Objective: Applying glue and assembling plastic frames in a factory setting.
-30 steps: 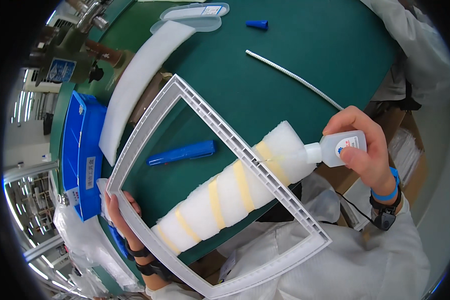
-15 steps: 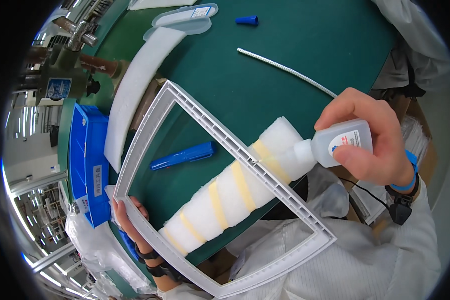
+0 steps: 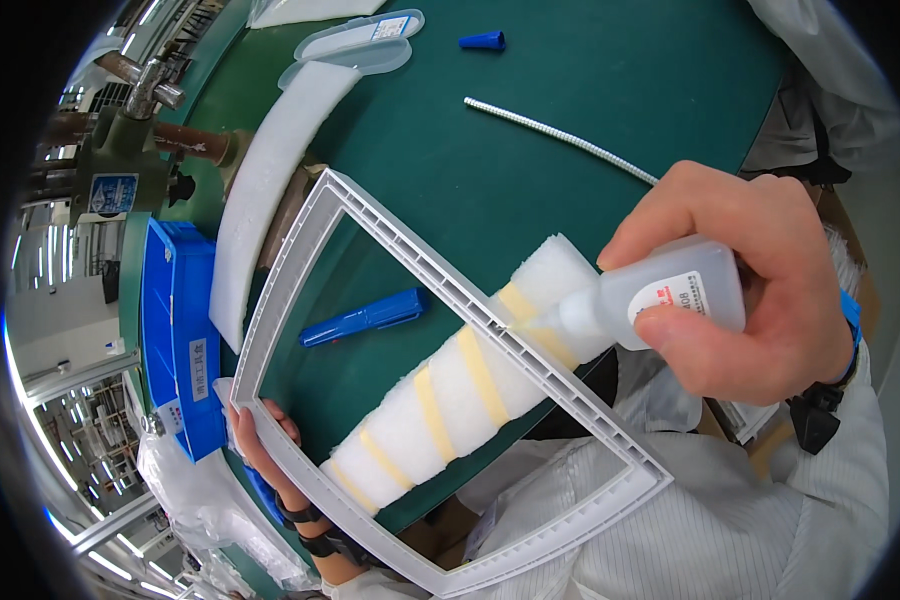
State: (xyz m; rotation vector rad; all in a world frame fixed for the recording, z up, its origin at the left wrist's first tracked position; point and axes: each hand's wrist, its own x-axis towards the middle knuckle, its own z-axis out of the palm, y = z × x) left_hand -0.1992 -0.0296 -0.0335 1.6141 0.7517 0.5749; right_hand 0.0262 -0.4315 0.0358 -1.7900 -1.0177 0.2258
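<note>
My right hand (image 3: pixel 740 270) is closed around a translucent squeeze bottle (image 3: pixel 675 295) with a white label. Its nozzle points left, and the tip is close to or touching the upper bar of a white plastic frame (image 3: pixel 490 318). My left hand (image 3: pixel 260 440) grips that frame by its left side, fingers wrapped round the edge. Behind the frame, seen through its opening, lies a white foam-wrapped roll (image 3: pixel 410 425) bound with pale yellow tape strips. A blue marker pen (image 3: pixel 363 317) also shows through the opening, on the green table (image 3: pixel 560 60).
Left stands a blue bin (image 3: pixel 175 330) beside a curved white foam strip (image 3: pixel 270 200). Farther back are a metal clamp stand (image 3: pixel 120 150), a clear plastic case (image 3: pixel 355 45), a blue cap (image 3: pixel 482 40) and a thin white ribbed tube (image 3: pixel 560 135).
My right hand has brought the bottle slightly left and down, nearer the frame's bar, and tilted it. The left hand and frame stay almost where they were.
</note>
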